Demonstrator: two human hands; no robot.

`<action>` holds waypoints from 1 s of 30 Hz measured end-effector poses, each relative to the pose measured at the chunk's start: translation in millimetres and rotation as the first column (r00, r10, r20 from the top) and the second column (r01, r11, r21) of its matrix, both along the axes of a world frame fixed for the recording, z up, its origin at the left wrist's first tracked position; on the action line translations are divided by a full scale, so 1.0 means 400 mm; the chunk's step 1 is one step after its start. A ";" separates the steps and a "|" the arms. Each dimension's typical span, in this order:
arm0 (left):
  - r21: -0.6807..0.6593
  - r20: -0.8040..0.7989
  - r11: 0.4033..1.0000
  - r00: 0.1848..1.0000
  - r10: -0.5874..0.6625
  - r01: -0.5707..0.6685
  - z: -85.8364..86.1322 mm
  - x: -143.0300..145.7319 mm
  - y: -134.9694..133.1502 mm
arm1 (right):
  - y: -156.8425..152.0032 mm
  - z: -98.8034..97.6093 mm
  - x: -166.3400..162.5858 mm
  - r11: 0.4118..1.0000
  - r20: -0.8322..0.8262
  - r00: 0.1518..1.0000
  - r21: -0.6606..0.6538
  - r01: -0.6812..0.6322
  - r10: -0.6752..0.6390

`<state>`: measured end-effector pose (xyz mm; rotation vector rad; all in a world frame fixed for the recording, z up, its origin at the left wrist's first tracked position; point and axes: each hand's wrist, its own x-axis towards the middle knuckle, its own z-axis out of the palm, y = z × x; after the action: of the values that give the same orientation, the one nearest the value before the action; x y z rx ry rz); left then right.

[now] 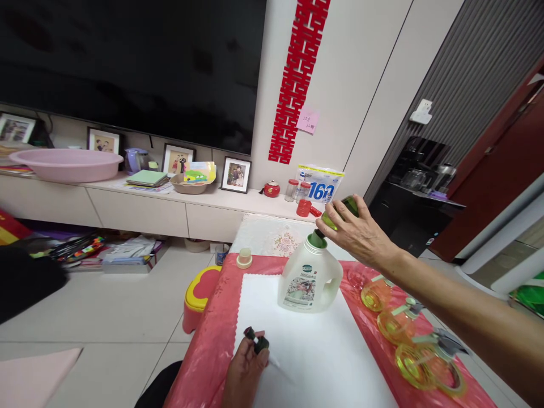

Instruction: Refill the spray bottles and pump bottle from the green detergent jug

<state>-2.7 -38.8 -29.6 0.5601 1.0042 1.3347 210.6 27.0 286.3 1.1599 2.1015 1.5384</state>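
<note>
My right hand is wrapped around a small green bottle, tipped neck-down. Its dark neck meets the green-rimmed mouth of a white detergent jug; whether it goes inside is hard to tell. The jug stands upright with a picture label and a side handle. Low in the view, my left hand pinches a dropper cap, black with a thin clear tube pointing down to the right. A pale jug cap sits left of the jug. Liquid flow is not visible.
White paper lies on a red-covered table. Several yellow-tinted clear pump bottles line its right side, near a tape roll. A yellow-and-red stool stands left. Behind are a low cabinet and a television.
</note>
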 end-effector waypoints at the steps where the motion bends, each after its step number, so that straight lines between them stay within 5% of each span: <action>1: -0.002 -0.001 1.000 1.000 -0.003 0.003 0.001 0.000 -0.001 | -0.001 -0.004 0.000 1.000 -0.004 1.000 0.000 0.002 -0.002; 6: 0.011 -0.002 1.000 1.000 -0.014 0.014 -0.005 -0.011 0.001 | 0.002 -0.029 0.010 0.998 -0.066 0.996 0.005 0.059 -0.059; 10: -0.019 -0.016 0.996 0.996 -0.093 0.092 -0.001 -0.027 0.012 | -0.022 -0.046 0.038 0.984 -0.335 0.926 -0.045 0.171 -0.176; 15: -0.013 -0.065 0.993 0.991 -0.120 0.120 0.027 -0.029 0.015 | -0.136 -0.120 0.054 0.986 -0.787 0.595 -0.129 0.102 -0.164; 20: 0.017 -0.002 0.997 0.997 -0.077 0.077 0.032 -0.030 0.023 | -0.282 -0.307 0.042 0.921 -0.887 0.365 -0.357 -0.157 -0.282; 25: 0.012 0.195 0.992 0.973 -0.122 0.122 0.055 -0.052 0.028 | -0.396 -0.497 0.035 0.877 -0.797 0.392 -0.475 0.064 -0.460; 30: 0.049 0.190 0.993 0.975 -0.113 0.105 0.096 -0.064 0.015 | -0.438 -0.567 -0.006 0.864 -0.745 0.459 -0.490 0.117 -0.484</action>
<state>-28.2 -32.9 8.8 0.4979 0.7802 1.2862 208.2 -148.3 59.6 2.2927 2.3124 0.2776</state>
